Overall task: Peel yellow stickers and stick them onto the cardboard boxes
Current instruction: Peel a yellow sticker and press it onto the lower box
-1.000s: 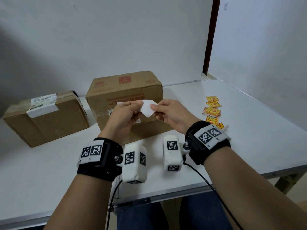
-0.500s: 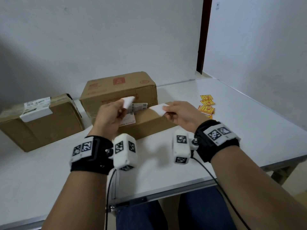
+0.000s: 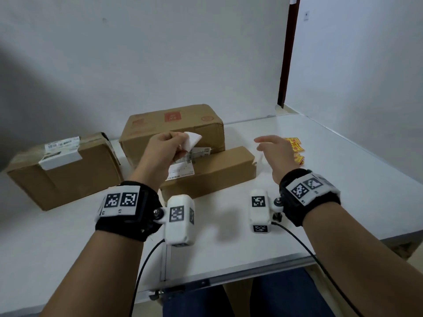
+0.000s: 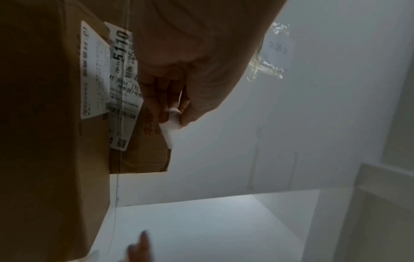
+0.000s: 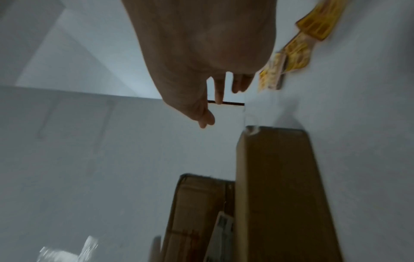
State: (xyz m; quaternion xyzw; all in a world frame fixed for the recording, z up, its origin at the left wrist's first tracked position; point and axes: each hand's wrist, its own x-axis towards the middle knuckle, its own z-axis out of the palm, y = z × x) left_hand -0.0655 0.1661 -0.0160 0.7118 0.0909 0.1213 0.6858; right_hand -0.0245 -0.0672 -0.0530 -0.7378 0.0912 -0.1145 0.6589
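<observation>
My left hand (image 3: 180, 143) is raised in front of the big back cardboard box (image 3: 171, 124) and pinches a small white paper piece (image 3: 191, 141) between thumb and fingers; no yellow shows on it. The left wrist view shows the same pinch on the white piece (image 4: 170, 126), with my left hand (image 4: 177, 113) beside the labelled box (image 4: 67, 141). My right hand (image 3: 259, 144) hovers open and holds nothing, between the low long box (image 3: 217, 172) and the pile of yellow stickers (image 3: 295, 148). A blurred white scrap (image 3: 260, 157) shows just under it. My right hand (image 5: 212, 111) has straight fingers near the stickers (image 5: 295, 51).
A third cardboard box (image 3: 66, 172) with a white label stands at the left of the white table (image 3: 343, 191). A wall runs close behind the boxes, and another wall borders the table's right side. The table's front edge lies just under my wrists.
My hands have pulled apart. The right hand has let go of its white piece and moved right toward the yellow stickers. The left hand keeps its white piece and has risen slightly.
</observation>
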